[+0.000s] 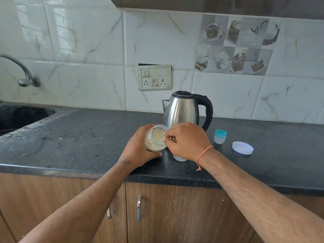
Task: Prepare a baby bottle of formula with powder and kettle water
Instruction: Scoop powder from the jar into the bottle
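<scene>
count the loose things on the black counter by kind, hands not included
kettle: 1
powder jar: 1
scoop: 1
bottle, mostly hidden: 1
bottle cap: 1
jar lid: 1
total: 6

Bottle (179,157) mostly behind right hand (187,142)

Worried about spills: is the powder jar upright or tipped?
Tipped: the left hand tilts the powder jar, its open mouth facing the right hand.
</scene>
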The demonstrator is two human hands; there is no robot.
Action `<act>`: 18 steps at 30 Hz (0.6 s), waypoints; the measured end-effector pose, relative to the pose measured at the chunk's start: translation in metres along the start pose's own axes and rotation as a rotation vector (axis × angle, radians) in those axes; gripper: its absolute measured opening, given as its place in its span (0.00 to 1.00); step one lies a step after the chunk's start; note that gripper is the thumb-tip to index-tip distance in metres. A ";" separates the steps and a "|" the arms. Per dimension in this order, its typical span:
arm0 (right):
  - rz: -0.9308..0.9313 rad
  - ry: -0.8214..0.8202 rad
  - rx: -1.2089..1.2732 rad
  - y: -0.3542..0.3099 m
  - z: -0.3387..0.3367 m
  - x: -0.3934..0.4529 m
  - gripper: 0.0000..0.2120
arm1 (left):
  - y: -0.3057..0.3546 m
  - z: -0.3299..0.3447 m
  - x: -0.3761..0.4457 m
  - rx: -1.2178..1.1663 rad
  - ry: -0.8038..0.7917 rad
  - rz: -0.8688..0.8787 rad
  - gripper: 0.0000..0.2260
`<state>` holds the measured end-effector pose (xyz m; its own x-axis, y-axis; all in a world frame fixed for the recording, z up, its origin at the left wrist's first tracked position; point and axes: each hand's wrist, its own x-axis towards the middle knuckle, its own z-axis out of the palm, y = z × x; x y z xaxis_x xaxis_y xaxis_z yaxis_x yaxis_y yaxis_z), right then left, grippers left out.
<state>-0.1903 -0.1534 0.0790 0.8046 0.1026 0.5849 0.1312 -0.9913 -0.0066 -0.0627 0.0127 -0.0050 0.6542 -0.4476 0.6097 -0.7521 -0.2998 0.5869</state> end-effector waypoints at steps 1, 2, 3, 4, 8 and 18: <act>0.002 -0.007 0.014 0.000 -0.001 0.001 0.11 | 0.000 0.000 0.000 -0.002 0.002 0.002 0.43; 0.008 -0.014 0.031 0.000 -0.001 0.001 0.11 | -0.001 0.000 -0.001 0.000 -0.001 0.002 0.43; 0.015 -0.019 0.050 0.000 0.000 0.001 0.11 | -0.001 0.001 -0.001 0.001 -0.004 0.001 0.43; 0.020 -0.024 0.069 0.000 0.000 0.001 0.10 | -0.001 0.000 -0.002 0.000 -0.002 0.002 0.43; 0.040 -0.026 0.123 0.002 0.000 0.002 0.10 | -0.001 0.001 -0.002 -0.009 -0.005 -0.001 0.44; 0.104 0.006 0.186 0.011 0.000 0.005 0.09 | -0.003 0.002 -0.001 -0.014 -0.015 0.004 0.44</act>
<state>-0.1852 -0.1641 0.0819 0.8158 -0.0006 0.5783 0.1527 -0.9643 -0.2164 -0.0609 0.0121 -0.0087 0.6502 -0.4613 0.6037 -0.7531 -0.2863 0.5923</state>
